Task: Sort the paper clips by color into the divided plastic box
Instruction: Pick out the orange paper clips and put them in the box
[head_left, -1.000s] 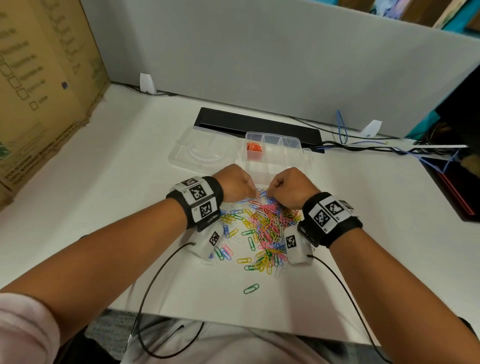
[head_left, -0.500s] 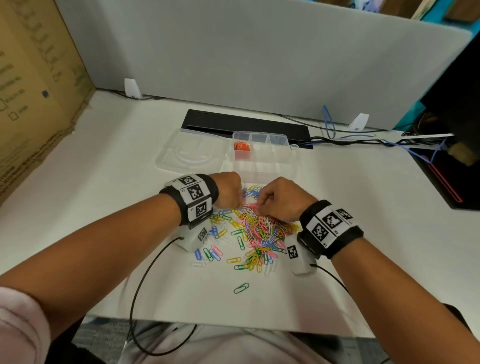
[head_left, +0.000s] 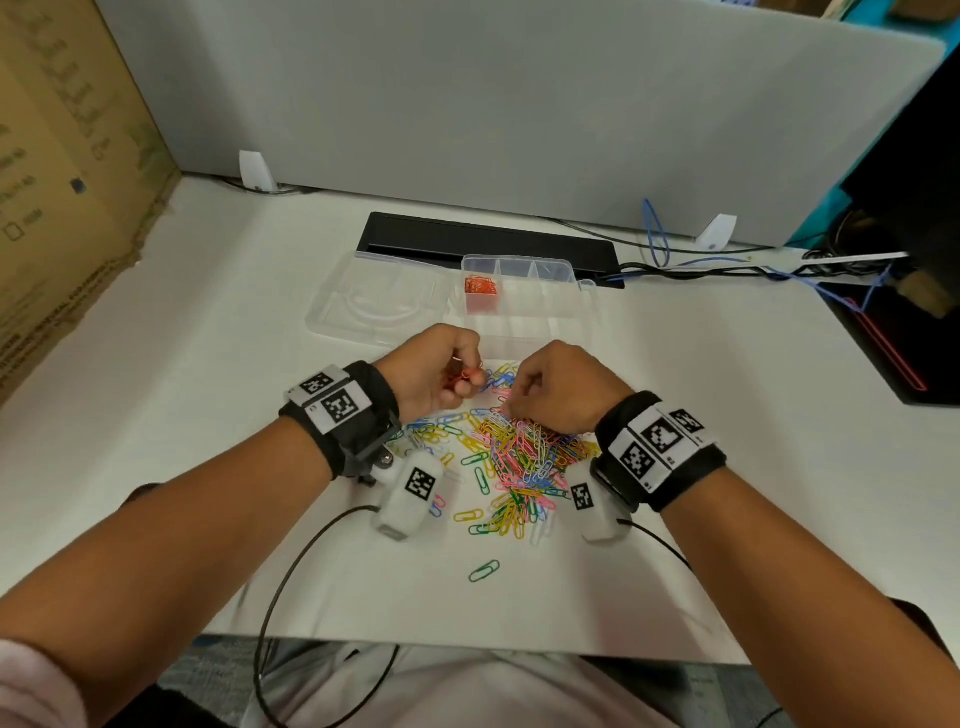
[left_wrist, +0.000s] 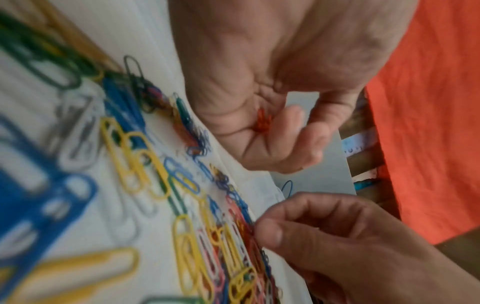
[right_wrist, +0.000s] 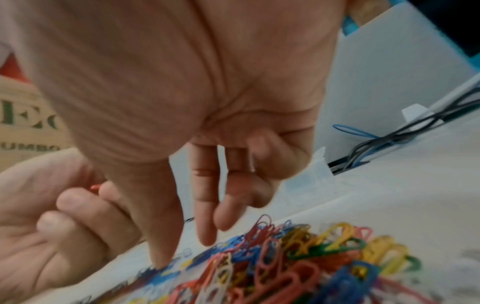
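A heap of mixed coloured paper clips (head_left: 519, 457) lies on the white table, just in front of the clear divided plastic box (head_left: 540, 317). One far-left compartment holds red clips (head_left: 480, 288). My left hand (head_left: 462, 379) hovers at the heap's far left edge, fingers curled round a few red clips (left_wrist: 262, 122). My right hand (head_left: 511, 402) is over the heap's far edge. Its thumb tip (right_wrist: 161, 261) touches the clips, its index finger (right_wrist: 205, 226) points down, and nothing shows between them.
The box's clear lid (head_left: 374, 306) lies open to the left. A single green clip (head_left: 484, 570) sits apart near the table's front edge. A black cable tray (head_left: 488, 241) and cables (head_left: 727, 267) run behind the box, and a cardboard carton (head_left: 62, 197) stands at the left.
My left hand has lifted slightly off the heap and turned, so the red clips in it now show. The right hand has stayed at the heap's far edge.
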